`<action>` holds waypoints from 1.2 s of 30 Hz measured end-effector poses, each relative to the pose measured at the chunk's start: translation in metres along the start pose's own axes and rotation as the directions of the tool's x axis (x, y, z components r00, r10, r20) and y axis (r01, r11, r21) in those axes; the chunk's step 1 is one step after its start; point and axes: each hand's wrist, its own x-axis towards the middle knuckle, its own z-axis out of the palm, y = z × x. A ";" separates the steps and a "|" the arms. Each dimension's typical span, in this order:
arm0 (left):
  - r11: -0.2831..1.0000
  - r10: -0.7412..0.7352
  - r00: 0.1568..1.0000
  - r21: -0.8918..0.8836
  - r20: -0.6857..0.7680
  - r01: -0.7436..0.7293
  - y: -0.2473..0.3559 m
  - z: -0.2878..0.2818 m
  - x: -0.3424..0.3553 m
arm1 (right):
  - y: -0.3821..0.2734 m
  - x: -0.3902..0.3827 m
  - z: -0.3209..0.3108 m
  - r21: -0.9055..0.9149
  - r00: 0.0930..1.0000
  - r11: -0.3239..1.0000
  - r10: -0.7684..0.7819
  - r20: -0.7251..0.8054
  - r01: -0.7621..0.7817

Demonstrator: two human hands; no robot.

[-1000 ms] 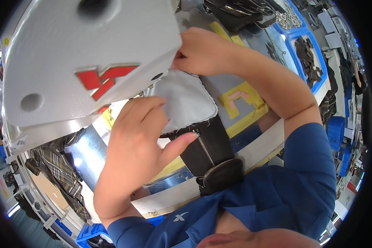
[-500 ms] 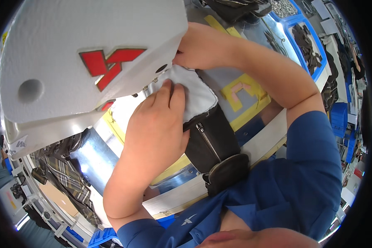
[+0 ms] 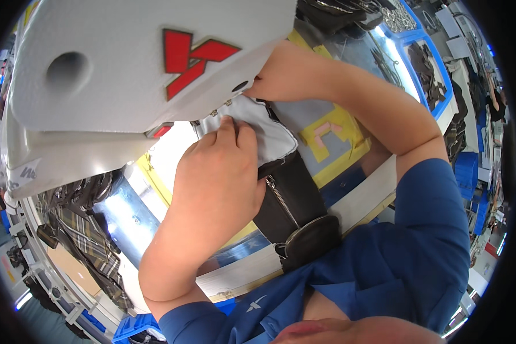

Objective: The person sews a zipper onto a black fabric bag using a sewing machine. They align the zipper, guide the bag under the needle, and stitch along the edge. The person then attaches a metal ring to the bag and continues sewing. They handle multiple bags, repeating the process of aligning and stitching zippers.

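Note:
A black zippered bag piece (image 3: pixel 295 186) with pale grey lining (image 3: pixel 269 129) lies under the head of a white sewing machine (image 3: pixel 126 69). Its metal zipper runs toward me, and a rounded black pocket end (image 3: pixel 312 243) hangs over the table's near edge. My left hand (image 3: pixel 215 172) rests across the lining, its fingers bent and its thumb along the black side, gripping the piece. At the far edge of the lining, my right hand (image 3: pixel 286 71) is closed on the piece; the machine head hides part of its fingers. The needle area is hidden too.
Yellow tape (image 3: pixel 341 140) marks the grey work surface at right. Scissors (image 3: pixel 387 63) lie beyond my right forearm, near blue bins (image 3: pixel 421 40) of small parts. Dark bag pieces (image 3: pixel 332 14) are piled at the back, and plaid fabric (image 3: pixel 89 241) hangs at left.
The machine appears shifted to the right in view. The lining's outer edge has moved slightly and looks more rumpled. Both hands keep their hold on the piece.

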 end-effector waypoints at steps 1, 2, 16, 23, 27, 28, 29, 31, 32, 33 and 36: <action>1.000 0.002 1.000 -0.002 0.007 -0.002 0.000 0.000 0.000 | 0.001 -0.001 -0.002 -0.015 1.000 1.000 0.008 0.011 -0.008; 1.000 0.009 1.000 -0.003 0.001 -0.009 0.000 0.001 0.001 | 0.002 -0.001 -0.003 -0.030 1.000 0.999 0.016 0.022 -0.015; 0.998 0.024 0.999 0.059 -0.031 -0.022 0.001 0.005 -0.003 | 0.012 0.003 0.008 -0.109 0.995 0.991 -0.087 -0.051 0.081; 0.998 0.020 1.000 0.067 -0.013 -0.019 0.000 0.003 -0.003 | 0.014 0.005 0.009 -0.089 0.998 0.995 -0.056 -0.017 0.054; 0.998 -0.010 0.998 0.059 0.060 0.006 0.003 -0.006 -0.003 | 0.008 0.005 0.009 -0.066 0.997 0.995 -0.072 -0.021 0.070; 0.998 -0.027 0.995 0.053 0.101 0.022 0.003 -0.007 -0.004 | 0.006 0.005 0.011 -0.057 0.996 0.995 -0.083 -0.035 0.081; 0.998 -0.015 0.998 0.057 0.065 0.011 0.003 -0.006 -0.005 | 0.003 0.005 0.012 -0.036 0.993 0.995 -0.099 -0.062 0.096; 0.998 0.012 1.000 0.062 -0.005 -0.011 0.004 -0.003 -0.007 | 0.003 0.005 0.011 -0.032 0.994 0.995 -0.097 -0.054 0.095; 0.998 0.016 1.000 0.067 -0.002 -0.016 0.003 -0.002 -0.006 | 0.006 0.005 0.007 -0.050 0.997 0.996 -0.080 -0.019 0.079; 0.997 0.021 1.000 0.073 0.002 -0.021 0.002 -0.002 -0.006 | 0.010 0.006 0.007 -0.050 0.998 0.996 -0.070 0.002 0.070; 0.998 0.051 0.998 0.043 -0.025 -0.050 -0.001 0.002 -0.003 | 0.021 0.006 0.004 -0.036 0.998 0.998 -0.045 0.035 0.046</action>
